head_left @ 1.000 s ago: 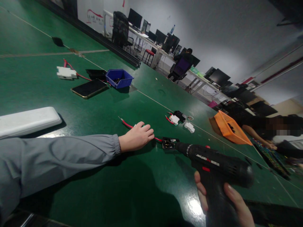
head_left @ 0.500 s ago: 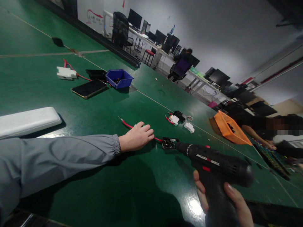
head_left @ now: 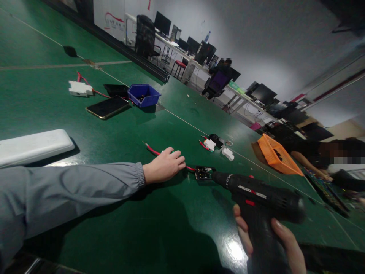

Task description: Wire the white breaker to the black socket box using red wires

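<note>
My left hand (head_left: pixel 164 166) is closed, palm down, over a small piece on the table; only a sliver of white shows beneath it. Red wire (head_left: pixel 153 150) with a bare metal end comes out on the left of the hand. More red wire runs from the right side to a small black open box (head_left: pixel 203 173) lying on the table. In my right hand (head_left: pixel 288 243) is a black cordless drill (head_left: pixel 262 198), gripped by its handle. Its nose points left, and the tip reaches the right part of the box. What the tip touches inside is too small to tell.
Beyond the hands lie white modules (head_left: pixel 210 144) with red wires, and an orange basket (head_left: pixel 278 154). A blue bin (head_left: pixel 144 95) with small dark parts, a phone (head_left: pixel 107 107) and a white case (head_left: pixel 37 146) are leftward. A co-worker's arm (head_left: pixel 309 165) is at right.
The drill's body has shifted very slightly to the right and down, its tip still at the box. My left hand has not visibly moved.
</note>
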`<state>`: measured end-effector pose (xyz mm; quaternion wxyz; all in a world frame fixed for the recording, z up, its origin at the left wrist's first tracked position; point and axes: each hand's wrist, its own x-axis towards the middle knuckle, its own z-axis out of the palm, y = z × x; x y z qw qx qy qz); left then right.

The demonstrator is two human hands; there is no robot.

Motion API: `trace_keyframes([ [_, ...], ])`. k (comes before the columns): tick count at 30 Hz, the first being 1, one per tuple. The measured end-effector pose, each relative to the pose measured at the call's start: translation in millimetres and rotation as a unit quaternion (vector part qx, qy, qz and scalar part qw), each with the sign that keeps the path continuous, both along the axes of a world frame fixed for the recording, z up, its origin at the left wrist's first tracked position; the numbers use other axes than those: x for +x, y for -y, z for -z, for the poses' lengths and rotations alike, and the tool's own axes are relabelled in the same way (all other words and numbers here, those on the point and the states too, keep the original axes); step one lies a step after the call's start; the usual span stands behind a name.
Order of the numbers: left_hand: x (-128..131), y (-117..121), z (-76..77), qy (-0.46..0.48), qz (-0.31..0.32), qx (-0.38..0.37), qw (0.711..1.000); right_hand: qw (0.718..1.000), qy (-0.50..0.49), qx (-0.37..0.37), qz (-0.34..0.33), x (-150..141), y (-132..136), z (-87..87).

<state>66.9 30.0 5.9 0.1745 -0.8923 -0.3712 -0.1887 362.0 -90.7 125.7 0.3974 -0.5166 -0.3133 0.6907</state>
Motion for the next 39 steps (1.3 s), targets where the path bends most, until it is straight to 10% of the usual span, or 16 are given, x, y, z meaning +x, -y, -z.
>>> trace_keyframes([
  [39, 0.9, -1.0, 0.7, -0.005, -0.005, 0.017, 1.0, 1.0, -0.005, -0.008, -0.03, 8.8, -1.3, -3.7],
])
